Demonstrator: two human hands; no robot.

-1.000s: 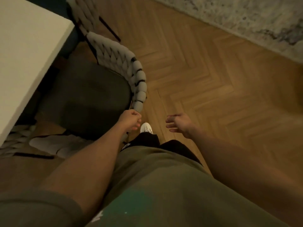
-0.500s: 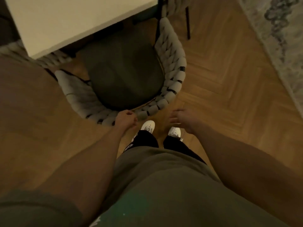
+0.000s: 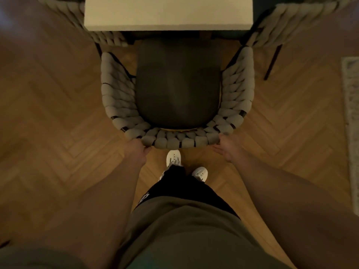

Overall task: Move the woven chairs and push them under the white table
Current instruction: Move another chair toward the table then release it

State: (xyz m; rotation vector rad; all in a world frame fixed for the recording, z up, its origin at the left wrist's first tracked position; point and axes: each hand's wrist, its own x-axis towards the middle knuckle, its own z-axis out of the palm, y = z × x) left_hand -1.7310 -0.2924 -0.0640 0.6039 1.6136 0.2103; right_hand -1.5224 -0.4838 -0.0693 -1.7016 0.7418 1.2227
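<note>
**Both hands on the chair back, seat partly under the table**

Where the woven chair faces the white table, squarely centred on the near table edge, with the far end of the dark seat cushion tucked beneath the tabletop and the rest of the seat out in the open. Curved backrest of thick pale braid toward the near side, wrapped round the seat on left, right and near.

Left hand at the near-left corner of the backrest, fingers wrapped over the braided rim and out of sight behind it, thumb tip showing just under the rim: a grip on the chair. Right hand at the near-right corner, fingers held fairly straight and laid against the outer face of the braid; pressed flat rather than curled round it, as far as the dim, soft picture allows.

Two more woven chairs at the far corners: second chair far left, third chair far right, each partly hidden by the tabletop, a thin dark leg of the right one angled onto the floor.

Herringbone wooden floor all round. Pale rug along the right edge. White shoes just near of the backrest, between the two forearms, below an olive top and dark trousers.
</note>
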